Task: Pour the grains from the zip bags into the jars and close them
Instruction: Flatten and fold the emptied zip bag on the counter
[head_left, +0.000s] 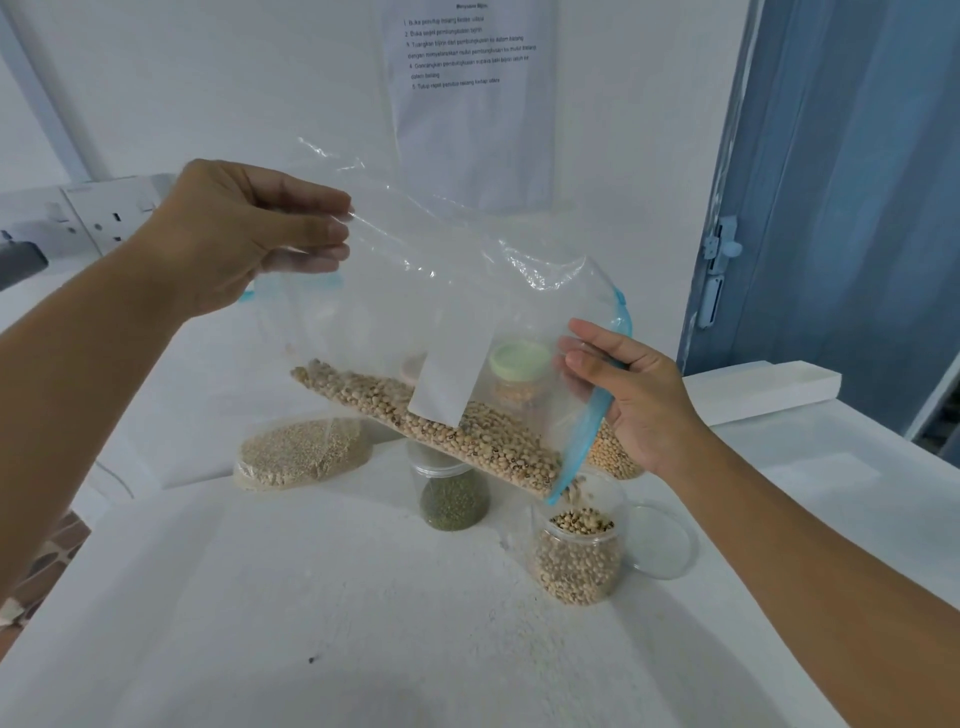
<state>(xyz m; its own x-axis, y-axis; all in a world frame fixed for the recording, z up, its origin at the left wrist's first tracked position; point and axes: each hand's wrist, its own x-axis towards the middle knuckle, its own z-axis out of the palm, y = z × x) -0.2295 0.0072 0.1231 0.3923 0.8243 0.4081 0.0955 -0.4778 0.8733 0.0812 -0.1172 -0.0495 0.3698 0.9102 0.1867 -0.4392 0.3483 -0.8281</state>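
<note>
The left hand (244, 234) pinches the upper corner of the zip bag (441, 332) between thumb and fingers and holds it high. The right hand (631, 400) grips the bag's blue zip edge (587, 441) near the lower end, fingers curled round it. The bag hangs tilted, its open mouth pointing down and right. Black-eyed beans (441, 421) lie along its lower edge, and a white label (449, 384) sits on its side.

The bag's lower corner hangs directly above the open jar (579, 556), and a few beans are falling from it. The jar stands on the counter (363, 623), nearly full of the same beans. A clear lid (662, 540) lies on the counter just right of the jar.

Behind the jar stands a closed jar of green grains (453, 501). A bag of pale grains (301, 452) lies to the left. A green-lidded jar (519, 384) shows through the held bag. A bag of yellow grains (613, 457) lies behind the right hand. A printed sheet (467, 78) hangs on the wall.
</note>
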